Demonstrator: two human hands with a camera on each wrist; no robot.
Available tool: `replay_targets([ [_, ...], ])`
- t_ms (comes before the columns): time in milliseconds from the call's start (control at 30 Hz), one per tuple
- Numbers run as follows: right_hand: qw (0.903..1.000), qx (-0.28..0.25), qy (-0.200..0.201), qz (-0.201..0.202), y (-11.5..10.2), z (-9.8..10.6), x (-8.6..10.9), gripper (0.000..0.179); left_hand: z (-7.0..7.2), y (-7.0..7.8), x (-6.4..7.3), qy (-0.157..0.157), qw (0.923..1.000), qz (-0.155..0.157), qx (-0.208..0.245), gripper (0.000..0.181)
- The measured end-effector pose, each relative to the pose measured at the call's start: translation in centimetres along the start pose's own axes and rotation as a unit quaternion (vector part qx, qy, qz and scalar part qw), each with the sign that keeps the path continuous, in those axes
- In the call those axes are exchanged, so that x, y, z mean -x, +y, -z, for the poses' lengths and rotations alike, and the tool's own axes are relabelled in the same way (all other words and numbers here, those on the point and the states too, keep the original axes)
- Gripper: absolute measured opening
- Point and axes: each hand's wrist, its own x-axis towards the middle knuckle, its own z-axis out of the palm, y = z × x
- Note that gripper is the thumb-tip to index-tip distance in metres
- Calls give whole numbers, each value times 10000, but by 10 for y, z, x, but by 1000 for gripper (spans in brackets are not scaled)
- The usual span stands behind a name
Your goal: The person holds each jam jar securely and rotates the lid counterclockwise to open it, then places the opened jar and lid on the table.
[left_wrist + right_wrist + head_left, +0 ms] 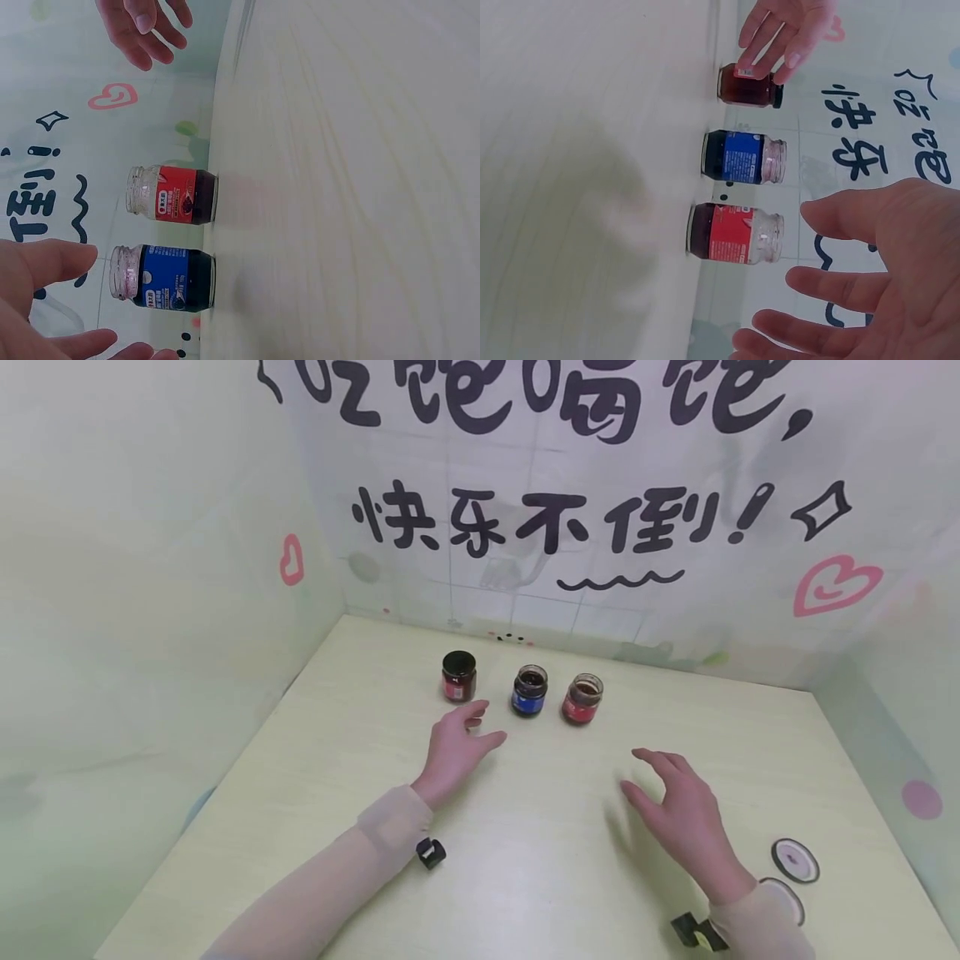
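Observation:
Three small glass jars stand in a row near the back of the table. The leftmost jar (459, 677) has a black lid on and dark red contents. In the middle is a lidless jar with a blue label (529, 692), and to its right a lidless jar with a red label (582, 699). My left hand (457, 743) reaches just in front of the lidded jar, thumb and fingers spread, holding nothing. My right hand (686, 814) hovers to the right of the red-labelled jar, fingers loosely bent and apart, with nothing in it.
Two round jar lids lie at the right side of the table (525, 877), a nearer lid (783, 902) partly behind my right sleeve and a farther lid (796, 861) beside it. A printed wall covering (480, 585) rises behind the jars and along both sides.

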Motion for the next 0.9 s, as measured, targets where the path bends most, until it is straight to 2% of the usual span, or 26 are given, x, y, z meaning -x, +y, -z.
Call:
replay_targets([
  [233,9999,-68,-101,-39,-1,-4,-6,44,7,0,-2,226,9996,-135,73,60],
  [433,9994,-199,-239,-163,-5,-4,-14,45,12,0,-5,517,9983,-71,250,58],
  [567,9992,-258,-268,-169,-9,-5,-19,45,16,1,-9,748,9965,-52,377,58],
  [733,9991,-304,-262,-162,-12,-7,-24,45,21,1,-13,979,9924,-22,741,58],
  [900,9988,-404,-255,-144,-13,-10,-28,44,25,2,-14,1168,9899,-87,795,59],
])
